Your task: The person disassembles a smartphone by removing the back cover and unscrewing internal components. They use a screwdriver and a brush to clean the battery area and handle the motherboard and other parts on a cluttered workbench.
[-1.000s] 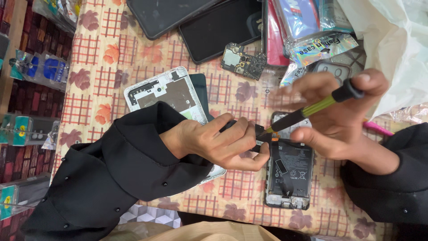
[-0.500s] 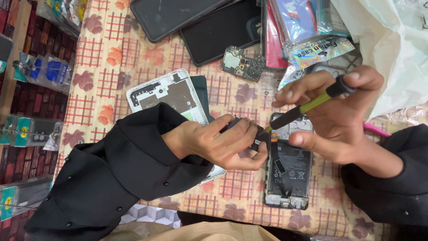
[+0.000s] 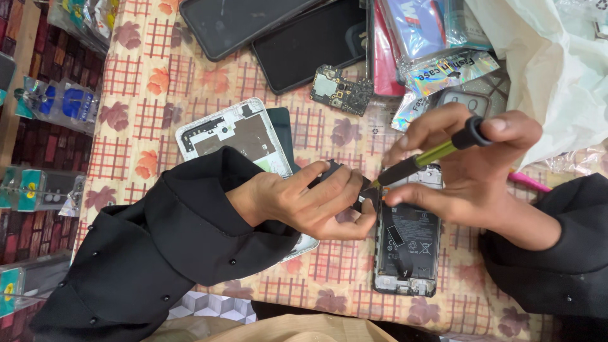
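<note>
The right hand (image 3: 468, 171) pinches a screwdriver (image 3: 430, 154), tip down by the left hand (image 3: 310, 202), which pinches a small black part (image 3: 332, 171) steady above the open phone (image 3: 406, 244).

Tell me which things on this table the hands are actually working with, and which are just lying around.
In use:
left hand pinching a small dark part
right hand holding the screwdriver
opened phone under both hands

Lying about:
white phone frame
loose circuit board
two dark phones
packets
white plastic bag
</note>
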